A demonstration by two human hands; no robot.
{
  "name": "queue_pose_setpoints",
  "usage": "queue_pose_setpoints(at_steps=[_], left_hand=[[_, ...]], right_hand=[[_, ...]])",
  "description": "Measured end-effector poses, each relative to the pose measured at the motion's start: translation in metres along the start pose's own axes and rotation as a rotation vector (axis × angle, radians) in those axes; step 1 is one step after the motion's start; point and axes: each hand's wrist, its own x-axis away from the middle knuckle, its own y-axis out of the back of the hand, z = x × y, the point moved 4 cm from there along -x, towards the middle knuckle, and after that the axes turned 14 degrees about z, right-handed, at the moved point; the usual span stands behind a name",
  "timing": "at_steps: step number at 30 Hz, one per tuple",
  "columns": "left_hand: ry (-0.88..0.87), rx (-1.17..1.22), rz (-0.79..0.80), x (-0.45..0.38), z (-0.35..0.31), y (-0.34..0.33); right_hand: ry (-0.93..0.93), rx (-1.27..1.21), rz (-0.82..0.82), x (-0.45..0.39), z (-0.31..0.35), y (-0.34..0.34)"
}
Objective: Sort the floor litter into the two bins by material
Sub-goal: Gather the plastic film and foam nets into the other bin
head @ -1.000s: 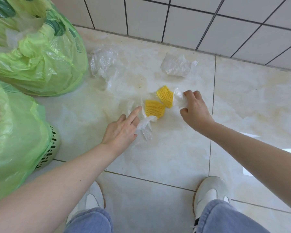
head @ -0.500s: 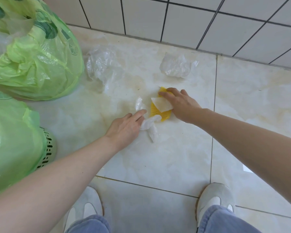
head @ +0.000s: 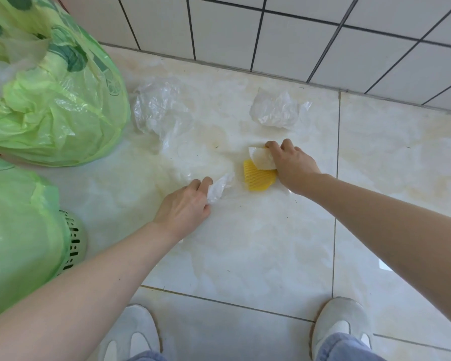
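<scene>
At the bottom edge of the frame your two pale shoes (head: 341, 327) stand on the cream tiled floor (head: 245, 243), with blue jeans cuffs (head: 346, 347) above them. Along the left edge sits the nearer bin (head: 72, 246), a green slotted basket lined with a light green bag. Just above centre, your left hand (head: 185, 207) lies low over the floor, fingers curled round a crumpled scrap of clear plastic film (head: 219, 188). To its right, your right hand (head: 289, 162) pinches a whitish foam-like piece (head: 262, 158) between thumb and fingers; that piece overlaps the yellow foam net (head: 258, 178), which lies on the floor, touching the hand's underside. Further up, a crumpled clear bag (head: 159, 110) lies left of centre, close beside the second bin (head: 52, 100), a bulging green bag in the upper left corner. Another clear plastic wad (head: 276, 110) rests near the white tiled wall (head: 271, 35) across the top.
</scene>
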Motion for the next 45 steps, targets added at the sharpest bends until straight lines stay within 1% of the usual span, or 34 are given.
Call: queue_pose_setpoints(at_steps=[3,6,10,13,16,19,22,24,28,31,34,36,39,42,45], left_hand=[[0.037,-0.021,0.074,0.004,0.011,-0.005],[0.047,-0.023,0.083,0.01,0.021,-0.007],[0.048,0.071,-0.071,0.016,0.035,0.004],[0.096,0.144,-0.188,0.017,0.042,0.018],[0.177,0.258,-0.322,0.015,0.046,0.038],[0.251,0.361,-0.394,0.004,0.053,0.055],[0.271,0.38,-0.448,-0.009,0.059,0.068],[0.275,0.326,-0.433,-0.017,0.06,0.073],[0.29,0.196,-0.326,-0.035,0.063,0.073],[0.315,0.173,-0.25,-0.049,0.067,0.075],[0.299,0.154,-0.239,-0.06,0.068,0.08],[0.276,0.135,-0.275,-0.065,0.068,0.087],[0.284,0.122,-0.323,-0.071,0.069,0.1],[0.317,0.112,-0.299,-0.084,0.075,0.106],[0.373,0.134,-0.239,-0.1,0.086,0.107]], right_hand=[[-0.023,-0.026,-0.016,0.001,-0.002,-0.001],[-0.048,-0.174,-0.029,0.005,-0.007,0.005],[-0.044,-0.344,-0.098,0.019,-0.004,0.02],[0.035,-0.363,-0.133,0.029,0.011,0.027],[0.109,-0.333,-0.105,0.033,0.025,0.024],[0.199,-0.229,-0.012,0.034,0.038,0.011],[0.24,-0.116,0.044,0.032,0.043,-0.002],[0.226,-0.086,0.038,0.03,0.043,-0.005],[0.195,-0.091,0.033,0.023,0.043,-0.005],[0.184,-0.085,0.055,0.017,0.043,-0.003],[0.189,-0.039,0.084,0.01,0.04,0.005],[0.199,-0.046,0.043,0.006,0.039,0.019],[0.194,-0.12,-0.1,-0.004,0.035,0.049],[0.156,-0.144,-0.197,-0.021,0.027,0.078],[0.09,-0.13,-0.212,-0.045,0.013,0.091]])
